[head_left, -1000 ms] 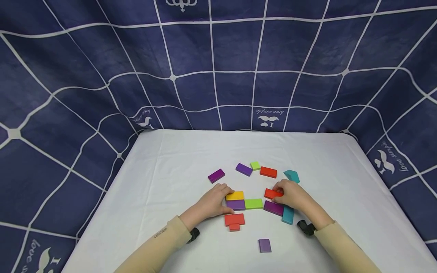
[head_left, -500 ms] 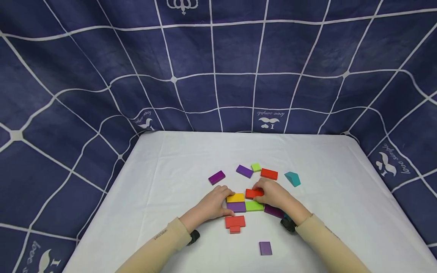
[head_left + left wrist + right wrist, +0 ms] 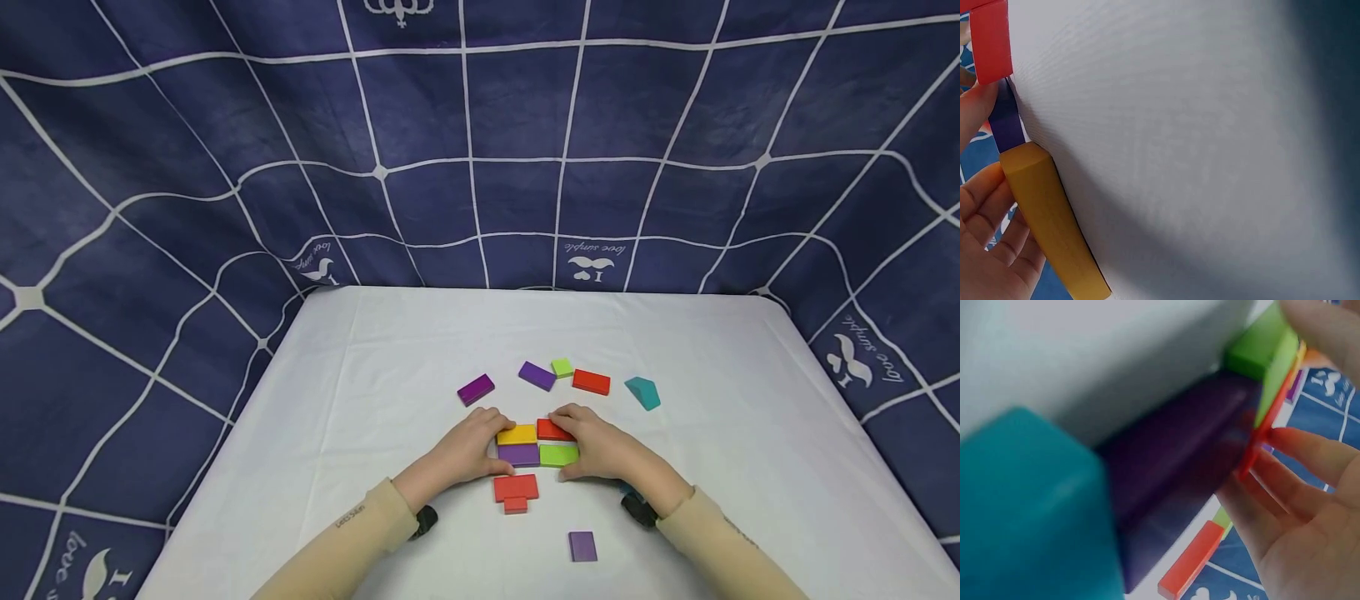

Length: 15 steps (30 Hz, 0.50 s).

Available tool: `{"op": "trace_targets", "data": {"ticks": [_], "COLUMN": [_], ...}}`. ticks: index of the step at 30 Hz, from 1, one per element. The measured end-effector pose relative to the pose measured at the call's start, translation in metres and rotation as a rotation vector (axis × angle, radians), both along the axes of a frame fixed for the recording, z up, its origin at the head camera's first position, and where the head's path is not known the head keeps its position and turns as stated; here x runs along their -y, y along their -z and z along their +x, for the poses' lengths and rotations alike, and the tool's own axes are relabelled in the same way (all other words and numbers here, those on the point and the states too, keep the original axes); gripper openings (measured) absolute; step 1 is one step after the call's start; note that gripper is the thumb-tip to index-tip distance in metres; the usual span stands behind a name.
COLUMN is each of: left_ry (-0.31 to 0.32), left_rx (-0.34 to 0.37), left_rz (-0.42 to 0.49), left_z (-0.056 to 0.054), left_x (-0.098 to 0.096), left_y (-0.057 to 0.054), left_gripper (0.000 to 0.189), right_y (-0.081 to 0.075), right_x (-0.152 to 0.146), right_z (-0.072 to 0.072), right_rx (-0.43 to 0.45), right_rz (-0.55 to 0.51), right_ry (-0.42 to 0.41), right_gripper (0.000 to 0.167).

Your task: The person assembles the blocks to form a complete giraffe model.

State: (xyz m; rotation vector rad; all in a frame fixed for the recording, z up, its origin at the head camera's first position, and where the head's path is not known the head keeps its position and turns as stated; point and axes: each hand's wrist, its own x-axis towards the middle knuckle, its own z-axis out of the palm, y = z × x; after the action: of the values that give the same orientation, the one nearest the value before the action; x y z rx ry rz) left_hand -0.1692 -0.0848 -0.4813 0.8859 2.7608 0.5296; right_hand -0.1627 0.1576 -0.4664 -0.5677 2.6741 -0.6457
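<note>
- You've got the left hand (image 3: 465, 448) on the yellow block (image 3: 517, 434) and purple block (image 3: 518, 454), pinching the pair between thumb and index finger.
- Your right hand (image 3: 603, 442) does the same with the red block (image 3: 552, 430) and green block (image 3: 558, 455): thumb on the near side of the green one, fingers on the far side of the red one.
- Those four sit mid-table, two by two, yellow just beside red, purple beside green.
- Right wrist view shows a dark purple block (image 3: 1172, 444) by the green one's end, then a teal block (image 3: 1029, 519), blurry though.
- Nearer you: a wide red piece (image 3: 516, 486) touching a small red piece (image 3: 515, 505), plus a purple square (image 3: 582, 547) further right.
- Far side has a loose row, ending in a teal wedge (image 3: 642, 392) on your right.
</note>
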Motion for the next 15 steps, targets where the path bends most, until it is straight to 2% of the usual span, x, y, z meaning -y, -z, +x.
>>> {"op": "trace_targets", "data": {"ticks": [7, 15], "left_ry": [0.0, 0.007], "left_rx": [-0.003, 0.007], "left_rz": [0.01, 0.002], "left_z": [0.0008, 0.0017], "left_x": [0.0008, 0.0006], "left_y": [-0.0015, -0.0018], "left_gripper": [0.068, 0.068], "right_y": [0.002, 0.0055], "right_x": [0.0033, 0.0031], "right_z": [0.0026, 0.0072], "right_rx": [-0.085, -0.123], "right_rz": [0.015, 0.006], "right_ry": [0.01, -0.003], "right_gripper": [0.062, 0.061]}}
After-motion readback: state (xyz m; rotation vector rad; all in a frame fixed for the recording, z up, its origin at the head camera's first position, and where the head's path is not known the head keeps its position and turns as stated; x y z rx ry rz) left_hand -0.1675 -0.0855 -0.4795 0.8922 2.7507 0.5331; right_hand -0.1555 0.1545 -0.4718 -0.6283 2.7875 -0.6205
